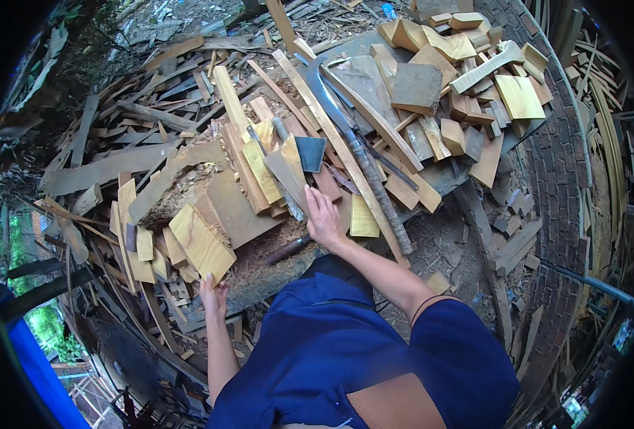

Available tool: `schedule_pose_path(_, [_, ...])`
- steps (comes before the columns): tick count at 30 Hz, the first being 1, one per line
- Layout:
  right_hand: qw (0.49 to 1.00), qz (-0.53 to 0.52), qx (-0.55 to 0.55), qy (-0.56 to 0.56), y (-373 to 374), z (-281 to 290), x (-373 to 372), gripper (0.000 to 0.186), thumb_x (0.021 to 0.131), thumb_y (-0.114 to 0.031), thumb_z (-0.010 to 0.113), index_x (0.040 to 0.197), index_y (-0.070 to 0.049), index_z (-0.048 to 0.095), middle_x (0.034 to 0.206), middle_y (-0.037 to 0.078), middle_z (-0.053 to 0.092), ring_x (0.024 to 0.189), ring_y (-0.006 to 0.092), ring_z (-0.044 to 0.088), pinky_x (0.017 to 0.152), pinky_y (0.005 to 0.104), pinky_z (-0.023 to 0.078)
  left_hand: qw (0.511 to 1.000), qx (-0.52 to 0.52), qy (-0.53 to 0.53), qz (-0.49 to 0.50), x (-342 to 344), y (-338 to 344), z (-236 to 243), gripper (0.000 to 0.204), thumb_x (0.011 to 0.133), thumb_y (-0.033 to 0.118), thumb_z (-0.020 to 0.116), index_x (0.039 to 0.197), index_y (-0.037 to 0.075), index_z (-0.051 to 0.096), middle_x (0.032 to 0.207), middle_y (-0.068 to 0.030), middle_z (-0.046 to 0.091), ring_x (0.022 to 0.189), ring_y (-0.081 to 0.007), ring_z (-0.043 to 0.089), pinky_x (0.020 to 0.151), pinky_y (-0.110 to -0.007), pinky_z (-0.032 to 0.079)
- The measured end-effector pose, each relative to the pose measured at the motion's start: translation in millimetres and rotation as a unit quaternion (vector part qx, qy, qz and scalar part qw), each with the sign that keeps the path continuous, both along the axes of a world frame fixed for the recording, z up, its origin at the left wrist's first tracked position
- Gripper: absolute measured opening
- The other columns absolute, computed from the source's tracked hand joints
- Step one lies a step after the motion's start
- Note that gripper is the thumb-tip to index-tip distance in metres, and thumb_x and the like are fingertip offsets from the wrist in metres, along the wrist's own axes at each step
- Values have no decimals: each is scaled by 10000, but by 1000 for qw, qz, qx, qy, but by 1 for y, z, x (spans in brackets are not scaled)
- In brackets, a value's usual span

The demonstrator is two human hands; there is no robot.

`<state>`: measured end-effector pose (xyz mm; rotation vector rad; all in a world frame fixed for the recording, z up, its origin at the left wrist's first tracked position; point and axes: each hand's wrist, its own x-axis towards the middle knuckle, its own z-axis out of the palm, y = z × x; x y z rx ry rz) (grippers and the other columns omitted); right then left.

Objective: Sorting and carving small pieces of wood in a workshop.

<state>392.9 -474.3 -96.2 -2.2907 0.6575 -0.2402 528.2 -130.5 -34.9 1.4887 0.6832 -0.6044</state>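
left hand (213, 294) grip on wood block (201, 243) unclear | right hand (324, 218) spread, fingertips hidden

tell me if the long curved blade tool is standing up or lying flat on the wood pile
Lying flat. The long curved blade tool rests lengthwise across the planks and offcuts, handle toward the person, no hand on it; the right hand rests beside it.

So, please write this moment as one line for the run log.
left hand: open, at edge of pale wood block | right hand: on grey wood piece | nearby: long curved blade, wood offcuts
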Motion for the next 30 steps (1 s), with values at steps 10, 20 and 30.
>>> schedule_pose_path(10, [958,-154,-236,45,-63,-11,-3,556,881,-190,621,1386,-52,434,1352,152,478,1301,340,411,1073,490,316,1000,-18,-18,-7,-4,0,-2,250,996,252,571,1211,145,506,952,3,547,709,-119,511,768,-350,530])
schedule_pose_path(20, [958,-172,-164,161,-132,-11,-3,457,815,-138,669,1219,-33,483,1087,183,514,1049,370,532,837,485,509,999,-32,-26,17,-7,0,-8,253,1004,251,559,1230,148,516,940,3,557,720,-118,506,750,-337,517])
schedule_pose_path(30, [968,-154,-182,83,-80,-4,-34,572,819,-138,675,1320,20,447,1065,166,499,1004,350,508,858,434,468,999,-32,-20,18,-7,0,-6,262,1010,262,550,1239,141,508,940,-9,572,712,-122,528,758,-359,541])
